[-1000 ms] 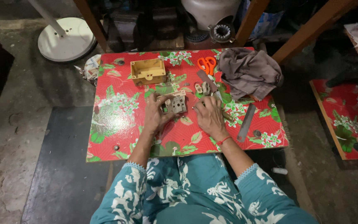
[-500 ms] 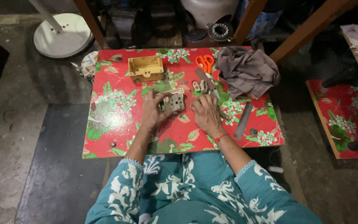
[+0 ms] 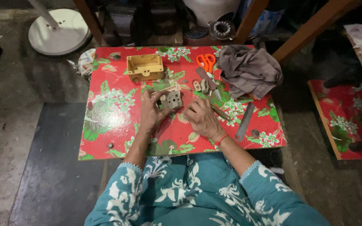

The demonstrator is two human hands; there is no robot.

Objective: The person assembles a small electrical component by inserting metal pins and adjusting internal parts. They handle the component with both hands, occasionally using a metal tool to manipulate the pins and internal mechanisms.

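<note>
Left hand [image 3: 151, 112] grips the grey socket block [image 3: 171, 100]; right hand [image 3: 204, 119] rests palm-down.

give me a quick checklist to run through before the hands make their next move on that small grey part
1. Grey part held: ok, the left hand grips it at its left side, just above the red flowered table.
2. Right hand free: cannot tell, its fingers are curled and may hide a small tool.
3. Loose small pieces within reach: ok, they lie just beyond the right hand.
4. Scissors out of the way: ok, they lie at the far edge, apart from both hands.
5. Yellow box clear of the work: ok, it sits beyond the left hand, untouched.
6. Grey cloth clear: ok, bunched at the far right corner.
</note>
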